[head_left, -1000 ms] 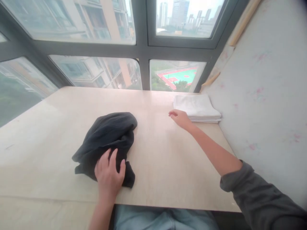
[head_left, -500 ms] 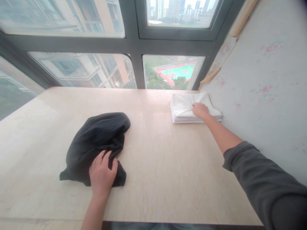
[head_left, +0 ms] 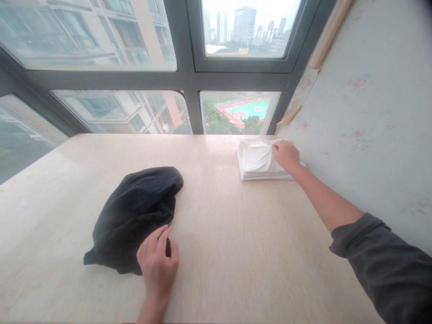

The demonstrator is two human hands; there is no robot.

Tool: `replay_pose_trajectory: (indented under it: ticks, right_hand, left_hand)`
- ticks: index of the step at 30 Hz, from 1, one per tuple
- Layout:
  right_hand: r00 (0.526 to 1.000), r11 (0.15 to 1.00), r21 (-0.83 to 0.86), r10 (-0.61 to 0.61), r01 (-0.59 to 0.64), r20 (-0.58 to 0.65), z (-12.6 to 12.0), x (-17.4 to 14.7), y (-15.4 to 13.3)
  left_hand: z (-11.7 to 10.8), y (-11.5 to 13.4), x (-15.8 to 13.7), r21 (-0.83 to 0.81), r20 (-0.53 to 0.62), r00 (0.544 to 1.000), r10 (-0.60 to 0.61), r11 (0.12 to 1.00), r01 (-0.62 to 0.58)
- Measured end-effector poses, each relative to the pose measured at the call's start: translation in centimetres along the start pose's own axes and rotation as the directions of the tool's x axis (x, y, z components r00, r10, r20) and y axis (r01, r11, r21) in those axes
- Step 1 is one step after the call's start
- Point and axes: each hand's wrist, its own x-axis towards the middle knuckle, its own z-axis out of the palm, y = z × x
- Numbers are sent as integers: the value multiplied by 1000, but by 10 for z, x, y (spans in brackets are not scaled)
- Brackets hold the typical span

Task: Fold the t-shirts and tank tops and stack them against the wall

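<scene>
On the left of the table lies a crumpled black cloth [head_left: 135,216], perhaps a garment. My left hand [head_left: 158,258] is over its near right edge, fingers bent and thumb apart from them. A bit of black shows in the gap, and I see no firm grip on it. At the back right, a stack of folded white cloths [head_left: 254,157] lies by the wall. My right hand [head_left: 286,155] pinches the top white cloth near its right side, and creases run from the fingertips. The fingers' far side is hidden.
The pale table [head_left: 216,252] reaches back to a grey-framed window [head_left: 194,81]. A wall with flowered paper [head_left: 357,135] rises along the right, its covering torn at the corner [head_left: 290,116].
My left hand has shifted right and toward me over the black cloth's edge. My right hand has pulled up the top white cloth slightly, deepening its creases. The view has tilted up.
</scene>
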Motion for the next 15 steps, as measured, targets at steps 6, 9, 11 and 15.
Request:
replay_pose_trajectory:
  ticks: [6, 9, 11, 15]
  right_hand:
    - [981, 979, 187, -39, 76, -192, -61, -18, -31]
    - [908, 906, 285, -196, 312, -371, -101, -32, -50]
    - [835, 833, 330, -250, 443, -490, -129, -38, -64]
    - [735, 688, 395, -303, 609, -606, -175, -43, -95]
  left_hand:
    - [19, 72, -4, -531, 330, 944, 22, 831, 166]
    - [27, 95, -3, -651, 520, 853, 51, 670, 357]
    - [31, 103, 0, -670, 553, 828, 93, 640, 375]
    - [36, 108, 9, -683, 595, 799, 86, 578, 447]
